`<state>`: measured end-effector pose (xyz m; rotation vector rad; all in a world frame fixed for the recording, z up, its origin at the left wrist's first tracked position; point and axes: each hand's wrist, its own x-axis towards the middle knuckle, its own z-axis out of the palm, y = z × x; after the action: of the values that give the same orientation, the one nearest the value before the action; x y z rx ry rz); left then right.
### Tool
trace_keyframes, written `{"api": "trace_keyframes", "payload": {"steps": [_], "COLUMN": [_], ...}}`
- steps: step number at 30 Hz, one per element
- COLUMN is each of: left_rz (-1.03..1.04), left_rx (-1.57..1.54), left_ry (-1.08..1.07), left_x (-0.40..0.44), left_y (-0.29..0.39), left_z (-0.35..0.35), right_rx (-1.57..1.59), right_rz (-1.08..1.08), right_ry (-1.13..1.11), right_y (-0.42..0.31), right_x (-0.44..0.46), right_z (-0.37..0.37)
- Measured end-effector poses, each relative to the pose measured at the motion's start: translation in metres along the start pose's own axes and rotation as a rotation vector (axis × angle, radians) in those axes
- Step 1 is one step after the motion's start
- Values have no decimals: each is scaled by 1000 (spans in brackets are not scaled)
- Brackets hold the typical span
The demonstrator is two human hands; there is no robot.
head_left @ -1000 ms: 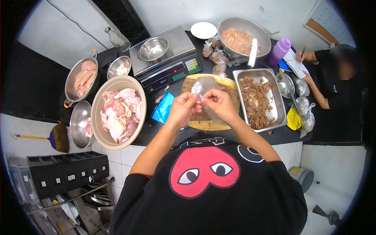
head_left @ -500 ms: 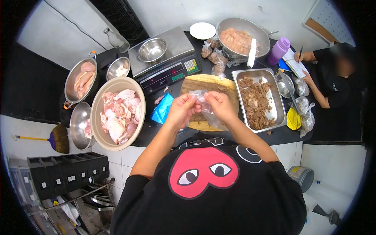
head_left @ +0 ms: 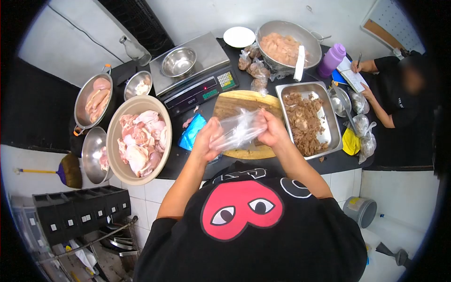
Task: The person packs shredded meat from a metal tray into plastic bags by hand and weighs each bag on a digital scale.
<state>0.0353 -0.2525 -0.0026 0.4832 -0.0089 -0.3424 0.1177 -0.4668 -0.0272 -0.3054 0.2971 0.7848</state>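
Note:
A clear plastic bag (head_left: 240,128) is stretched sideways between my two hands, above a round-edged wooden cutting board (head_left: 235,99). My left hand (head_left: 206,140) grips one side of it, fingers closed. My right hand (head_left: 274,128) pinches the opposite side. Just left of my left hand lies a blue plastic packet (head_left: 191,131). To the right of the board stands a steel tray (head_left: 334,137) with shredded brown cooked meat (head_left: 303,124) in it.
A beige basin (head_left: 112,157) of raw chicken stands left, beside a digital scale (head_left: 197,91) bearing a steel bowl (head_left: 179,62). Behind the board are bagged portions (head_left: 258,70), a colander (head_left: 318,58) of pale meat and a purple bottle (head_left: 331,60). A person (head_left: 399,89) writes at right.
My hands have moved apart, pulling the bunched plastic bag out wide between them. The camera view has shifted slightly.

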Motion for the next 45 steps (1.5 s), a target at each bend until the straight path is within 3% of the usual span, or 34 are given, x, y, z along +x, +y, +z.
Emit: {"api": "trace_keyframes", "payload": {"steps": [1,2,4,5,6,9,10,12,13,15,16,17,20,24,27,31,32,35,37,38,41,43,45], "left_rz": [-62,-82,-211,-272,-48,222,56,226,310,253,210,169,-78,39,82,110,93,21,-40,-36,-19,0,29], "left_rx": [81,197,859,1191,1454,2048,1949,2021,2054,2067,2067,2065,1991,2019,2037,2006,2009,2047,2075,2083,2047,1946,1912], "left_ry": [-2,-4,60,89,217,619,657,637,629,683,688,695,667,621,592,609,632,658,655,613,490,433,339], "left_x": [-4,-7,-5,-3,-2,5,6,5,3,1,-1,-2,1,5,8,15,18,32,42,47,57,64,61], "left_y": [1,0,2,2,-6,4,14,21,23,25,26,28,30,31,43,58,60,62,59,56,41,32,27], "left_z": [4,7,-6,-15,-24,-28,-28,-40,-49,-67,-61,-59,-71,-67,-45,-41,-39,-28,-22,-18,-1,19,39], "right_rx": [36,-11,-104,-229,-357,-664,-722,-884,-1125,-1567,-1803,-1845,-1986,-2138,-2075,-1922,-1884,-1039,-521,-469,-677,-955,-1483], "right_rz": [71,45,-7,13,35,120,135,92,-101,-506,-812,-836,-733,-525,-437,-841,-852,-647,-368,-237,-12,-1,-282], "right_ry": [-132,-20,206,200,194,128,89,-6,96,361,437,515,764,862,792,624,662,305,-84,-174,-388,-264,-105], "right_y": [-4,-4,1,3,5,24,30,25,17,-13,-32,-52,-88,-113,-129,-141,-137,-116,-96,-84,-41,-15,0], "right_x": [1,4,5,5,4,3,6,20,36,68,84,103,158,191,210,203,191,147,105,80,53,55,58], "right_z": [-4,-8,1,3,4,15,19,18,11,13,11,7,-12,-13,-34,-39,-29,7,40,64,76,66,64]}}
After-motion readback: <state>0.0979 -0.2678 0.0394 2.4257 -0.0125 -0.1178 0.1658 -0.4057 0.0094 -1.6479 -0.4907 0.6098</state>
